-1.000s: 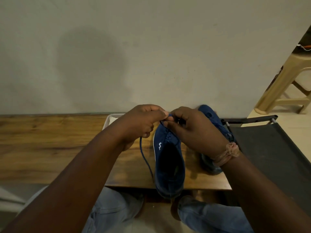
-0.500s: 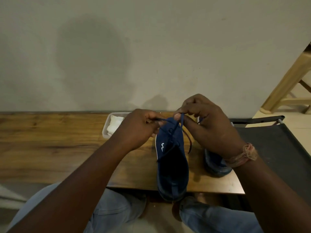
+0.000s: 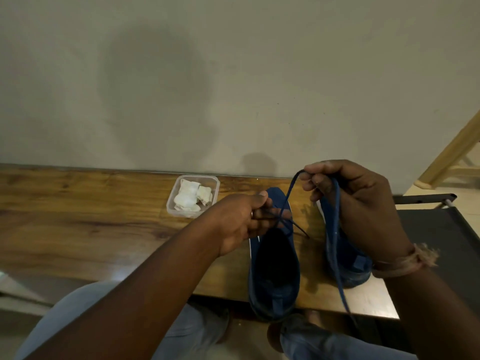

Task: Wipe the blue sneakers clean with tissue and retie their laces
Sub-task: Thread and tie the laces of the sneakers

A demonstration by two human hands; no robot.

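Evidently the wiping looks finished: crumpled tissue (image 3: 191,197) sits in a tub (image 3: 214,183) left of the near sneaker (image 3: 275,276). Its lace (image 3: 337,229) is untied; the right hand (image 3: 363,203) pinches it high, the left hand (image 3: 241,222) pinches the other end at the eyelets. The second sneaker (image 3: 345,266) lies just right.

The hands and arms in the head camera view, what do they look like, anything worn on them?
Both forearms are bare, no sleeves in view. The right hand has a frayed tan string band tied around its wrist. The left hand shows what may be a ring on one finger; its wrist is bare.
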